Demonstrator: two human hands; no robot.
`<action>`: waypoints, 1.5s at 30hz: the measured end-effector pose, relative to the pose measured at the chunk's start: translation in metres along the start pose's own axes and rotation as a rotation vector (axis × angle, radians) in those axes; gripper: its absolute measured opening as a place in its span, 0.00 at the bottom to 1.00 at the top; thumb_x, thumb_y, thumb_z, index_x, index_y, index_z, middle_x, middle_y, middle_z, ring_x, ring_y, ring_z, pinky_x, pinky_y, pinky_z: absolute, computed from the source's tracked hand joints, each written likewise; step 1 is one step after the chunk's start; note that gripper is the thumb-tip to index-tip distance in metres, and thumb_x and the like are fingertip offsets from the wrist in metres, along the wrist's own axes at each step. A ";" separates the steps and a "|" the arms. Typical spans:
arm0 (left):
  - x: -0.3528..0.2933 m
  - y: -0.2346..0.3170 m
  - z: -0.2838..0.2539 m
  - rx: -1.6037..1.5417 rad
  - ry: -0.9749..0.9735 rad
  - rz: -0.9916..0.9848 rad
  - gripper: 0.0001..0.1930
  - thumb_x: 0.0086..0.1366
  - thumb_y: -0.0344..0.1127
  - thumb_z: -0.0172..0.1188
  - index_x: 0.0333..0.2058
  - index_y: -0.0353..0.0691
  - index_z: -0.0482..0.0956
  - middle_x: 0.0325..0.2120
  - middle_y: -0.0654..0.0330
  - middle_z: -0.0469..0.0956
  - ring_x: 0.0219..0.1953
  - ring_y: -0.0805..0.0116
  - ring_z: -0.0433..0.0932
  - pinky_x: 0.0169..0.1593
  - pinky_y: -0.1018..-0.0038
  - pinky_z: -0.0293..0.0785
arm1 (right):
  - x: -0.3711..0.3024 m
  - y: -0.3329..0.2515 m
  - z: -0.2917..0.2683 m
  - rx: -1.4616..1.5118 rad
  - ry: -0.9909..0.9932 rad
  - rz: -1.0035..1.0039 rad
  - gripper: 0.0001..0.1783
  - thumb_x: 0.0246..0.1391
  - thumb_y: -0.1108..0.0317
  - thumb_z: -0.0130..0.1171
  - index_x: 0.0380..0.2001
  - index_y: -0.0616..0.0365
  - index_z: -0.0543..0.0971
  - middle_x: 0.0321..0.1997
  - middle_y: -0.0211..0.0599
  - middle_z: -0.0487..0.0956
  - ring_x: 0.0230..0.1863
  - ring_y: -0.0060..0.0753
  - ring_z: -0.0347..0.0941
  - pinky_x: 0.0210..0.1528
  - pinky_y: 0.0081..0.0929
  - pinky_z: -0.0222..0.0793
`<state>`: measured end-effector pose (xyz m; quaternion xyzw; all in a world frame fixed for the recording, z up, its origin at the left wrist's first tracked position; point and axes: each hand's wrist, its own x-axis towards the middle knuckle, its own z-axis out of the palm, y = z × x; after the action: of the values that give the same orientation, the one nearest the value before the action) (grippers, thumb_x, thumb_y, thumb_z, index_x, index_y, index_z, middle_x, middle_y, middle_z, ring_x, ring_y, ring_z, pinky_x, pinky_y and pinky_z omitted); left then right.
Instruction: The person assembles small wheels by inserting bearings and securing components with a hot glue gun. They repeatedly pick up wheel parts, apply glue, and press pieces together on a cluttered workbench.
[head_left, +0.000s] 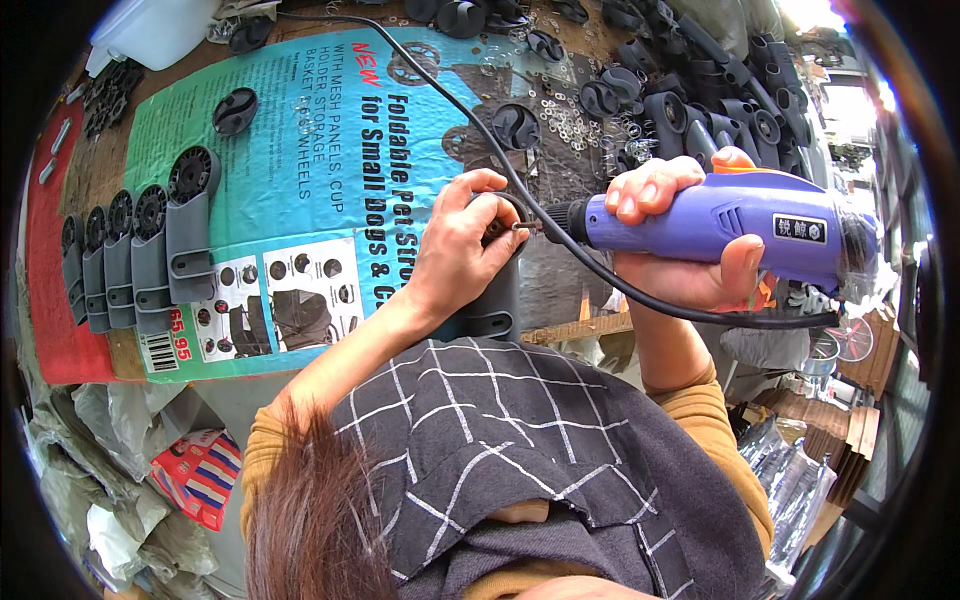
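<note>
My right hand (672, 278) is wrapped around a purple electric screwdriver (700, 222), held level with its bit pointing left. At the table's near edge, my left hand (458, 248) is closed on a grey plastic wheel bracket (498, 292). Its thumb and fingertips pinch close to the tip of the bit, at the bracket's round upper end. Whether a small screw sits between them is hidden by the fingers. The screwdriver's black cord (470, 112) loops from the tool's rear across the front of the bit and away over the table.
Several grey brackets with black wheels (148, 250) stand in a row at the left on a printed cardboard sheet (270, 200). Loose black wheel discs (235, 111), scattered metal washers (565, 120) and a heap of dark plastic parts (690, 120) lie farther back. A white tub (150, 30) is far left.
</note>
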<state>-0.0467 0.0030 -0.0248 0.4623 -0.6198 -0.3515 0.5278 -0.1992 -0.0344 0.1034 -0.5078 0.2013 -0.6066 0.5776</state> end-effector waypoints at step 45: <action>0.004 0.001 0.001 -0.035 0.056 -0.110 0.19 0.49 0.23 0.60 0.43 0.37 0.74 0.45 0.51 0.73 0.43 0.48 0.75 0.46 0.59 0.72 | 0.009 0.016 0.013 -0.275 -0.542 0.063 0.45 0.47 0.40 0.67 0.58 0.55 0.59 0.32 0.43 0.76 0.33 0.39 0.75 0.41 0.39 0.73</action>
<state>-0.0479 -0.0006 -0.0229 0.4959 -0.5723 -0.3777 0.5328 -0.1783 -0.0419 0.0990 -0.7182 0.1358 -0.3976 0.5547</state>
